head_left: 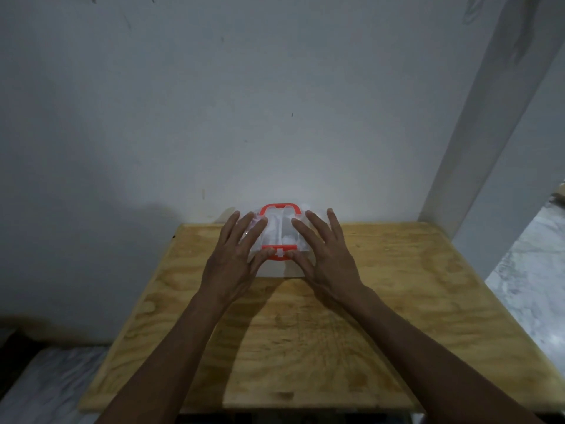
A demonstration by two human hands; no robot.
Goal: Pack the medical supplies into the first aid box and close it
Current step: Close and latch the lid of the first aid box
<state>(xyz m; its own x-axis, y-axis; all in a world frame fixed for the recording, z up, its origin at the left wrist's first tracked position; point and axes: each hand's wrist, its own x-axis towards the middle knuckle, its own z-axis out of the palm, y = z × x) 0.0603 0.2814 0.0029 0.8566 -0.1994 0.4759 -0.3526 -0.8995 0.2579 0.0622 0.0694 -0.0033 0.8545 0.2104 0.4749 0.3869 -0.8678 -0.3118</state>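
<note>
On plywood table (pixel 397 286) by grey wall (pixel 183 102): first aid box (pixel 279 232).

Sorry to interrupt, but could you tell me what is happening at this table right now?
A person is working on a clear first aid box with a red handle and red latch, at the far edge of a plywood table. The left hand and right hand lie spread over the lid, thumbs at the latch. The lid looks down; whether it is latched is unclear.
</note>
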